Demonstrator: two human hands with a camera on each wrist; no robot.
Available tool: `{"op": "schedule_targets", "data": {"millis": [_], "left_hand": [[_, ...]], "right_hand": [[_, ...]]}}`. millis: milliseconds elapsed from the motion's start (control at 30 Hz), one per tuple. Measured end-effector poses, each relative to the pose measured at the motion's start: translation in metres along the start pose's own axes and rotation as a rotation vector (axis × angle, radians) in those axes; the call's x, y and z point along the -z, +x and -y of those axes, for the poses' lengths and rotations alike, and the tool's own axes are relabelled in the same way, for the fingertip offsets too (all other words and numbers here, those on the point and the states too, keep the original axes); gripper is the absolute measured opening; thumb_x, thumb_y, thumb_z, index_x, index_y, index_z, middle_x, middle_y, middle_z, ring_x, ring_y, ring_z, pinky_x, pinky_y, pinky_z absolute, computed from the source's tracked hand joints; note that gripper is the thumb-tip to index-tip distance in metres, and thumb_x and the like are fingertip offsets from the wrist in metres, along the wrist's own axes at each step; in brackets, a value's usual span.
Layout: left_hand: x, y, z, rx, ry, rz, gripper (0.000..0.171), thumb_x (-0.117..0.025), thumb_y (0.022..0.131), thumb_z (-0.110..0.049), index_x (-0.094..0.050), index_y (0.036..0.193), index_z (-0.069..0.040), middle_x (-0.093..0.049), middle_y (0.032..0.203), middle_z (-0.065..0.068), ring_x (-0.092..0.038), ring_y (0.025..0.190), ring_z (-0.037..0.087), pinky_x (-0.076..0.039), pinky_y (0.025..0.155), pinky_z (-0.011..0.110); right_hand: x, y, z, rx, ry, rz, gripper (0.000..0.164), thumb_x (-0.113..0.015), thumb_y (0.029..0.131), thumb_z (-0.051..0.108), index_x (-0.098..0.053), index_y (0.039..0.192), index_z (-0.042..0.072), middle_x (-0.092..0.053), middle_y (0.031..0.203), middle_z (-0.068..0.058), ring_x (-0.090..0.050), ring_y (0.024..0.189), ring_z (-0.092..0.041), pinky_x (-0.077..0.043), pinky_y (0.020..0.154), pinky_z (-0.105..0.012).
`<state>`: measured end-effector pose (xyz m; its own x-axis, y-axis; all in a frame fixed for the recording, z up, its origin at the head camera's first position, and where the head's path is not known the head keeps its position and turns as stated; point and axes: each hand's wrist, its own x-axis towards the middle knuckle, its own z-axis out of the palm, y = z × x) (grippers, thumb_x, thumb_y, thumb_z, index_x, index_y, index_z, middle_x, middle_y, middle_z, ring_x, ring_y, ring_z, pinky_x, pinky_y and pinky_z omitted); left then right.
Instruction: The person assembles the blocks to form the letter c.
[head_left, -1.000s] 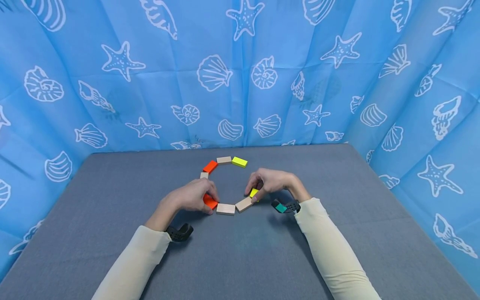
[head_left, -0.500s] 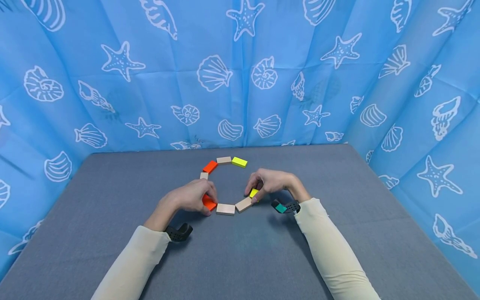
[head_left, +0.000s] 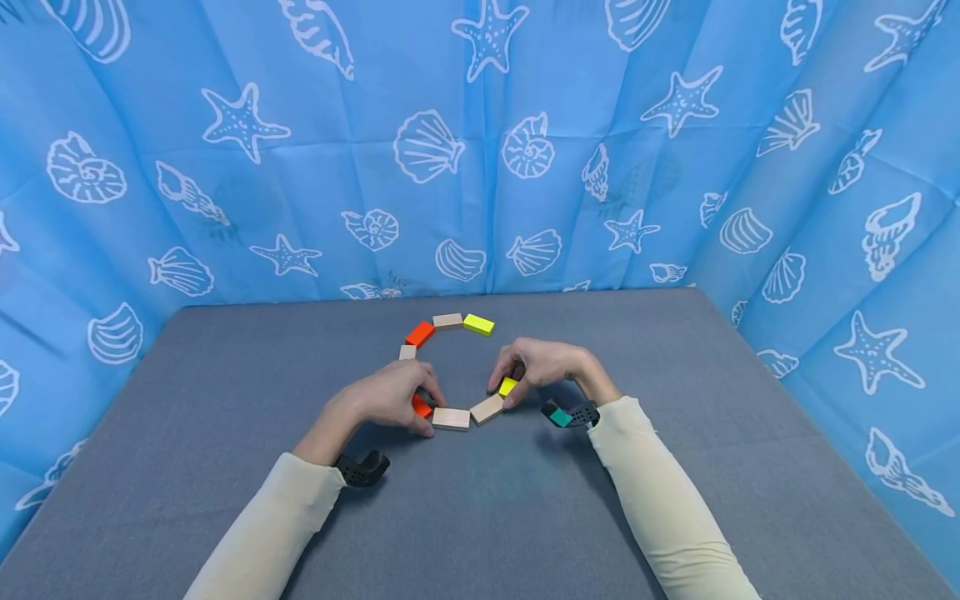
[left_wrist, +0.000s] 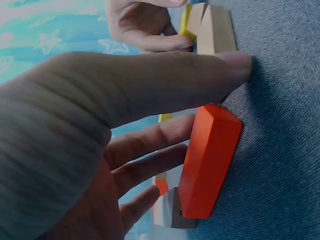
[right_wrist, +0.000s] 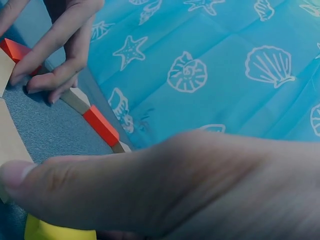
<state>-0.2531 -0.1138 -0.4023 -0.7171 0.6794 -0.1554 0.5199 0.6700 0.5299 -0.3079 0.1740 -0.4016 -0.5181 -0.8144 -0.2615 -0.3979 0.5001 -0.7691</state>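
Small blocks form a curved row on the grey table. My left hand [head_left: 390,395] straddles the joint between an orange block [left_wrist: 207,165] and a plain wooden block [head_left: 452,419]. Its thumb lies straight on the near side, and the fingers stretch along the inner side of the row. My right hand [head_left: 546,363] holds a yellow block [head_left: 507,387], which is partly hidden between thumb and fingers. The right thumb also reaches the end of another wooden block [head_left: 487,409], which meets the yellow one at an angle. All these blocks lie flat.
Farther back, the curve continues with a wooden block [head_left: 407,352], an orange block [head_left: 420,333], another wooden block [head_left: 447,321] and a yellow block [head_left: 478,324]. A gap separates that yellow block from my right hand. Behind the grey table [head_left: 480,517] hangs a blue shell-patterned curtain [head_left: 487,192].
My left hand first shifts slightly left with the orange block, then moves right along the row, so the fingers reach the joint with the wooden block. My right hand stays almost still.
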Motion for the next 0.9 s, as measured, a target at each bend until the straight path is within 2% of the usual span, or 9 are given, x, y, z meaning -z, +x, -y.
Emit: {"op": "schedule_targets", "data": {"millis": [300,600,767,900], "left_hand": [[-0.002,0.001,0.0,0.008,-0.004,-0.01,0.021,-0.091,0.077,-0.019,-0.08,0.095,-0.02,-0.061,0.102,-0.006,-0.054,0.09,0.015,-0.047,0.077,0.033],[-0.002,0.0,0.0,0.017,-0.01,0.001,0.02,-0.091,0.077,-0.018,-0.08,0.093,-0.022,-0.06,0.105,-0.005,-0.054,0.092,0.015,-0.046,0.078,0.033],[-0.004,0.001,-0.005,0.014,0.021,-0.016,0.027,-0.09,0.078,-0.025,-0.08,0.102,-0.02,-0.062,0.105,-0.005,-0.055,0.093,0.016,-0.046,0.08,0.035],[-0.013,0.008,-0.012,-0.039,0.036,-0.081,0.037,-0.085,0.083,-0.035,-0.079,0.114,-0.017,-0.065,0.107,-0.004,-0.058,0.097,0.015,-0.047,0.084,0.037]], "right_hand": [[-0.003,0.004,0.003,-0.018,-0.024,-0.011,0.025,-0.084,0.084,0.008,-0.079,0.108,0.006,-0.062,0.109,-0.006,-0.058,0.09,-0.022,-0.048,0.082,-0.034],[-0.005,0.006,0.003,-0.026,-0.026,-0.013,0.022,-0.084,0.084,0.007,-0.079,0.106,0.007,-0.062,0.108,-0.005,-0.057,0.088,-0.02,-0.047,0.08,-0.033],[-0.002,0.002,0.002,-0.04,-0.016,-0.022,0.026,-0.084,0.084,0.009,-0.078,0.109,0.007,-0.064,0.109,-0.005,-0.059,0.091,-0.021,-0.048,0.083,-0.035],[0.002,-0.003,0.0,-0.076,-0.003,-0.044,0.031,-0.086,0.083,0.009,-0.076,0.112,0.007,-0.066,0.108,-0.003,-0.061,0.093,-0.021,-0.05,0.083,-0.035]]}}
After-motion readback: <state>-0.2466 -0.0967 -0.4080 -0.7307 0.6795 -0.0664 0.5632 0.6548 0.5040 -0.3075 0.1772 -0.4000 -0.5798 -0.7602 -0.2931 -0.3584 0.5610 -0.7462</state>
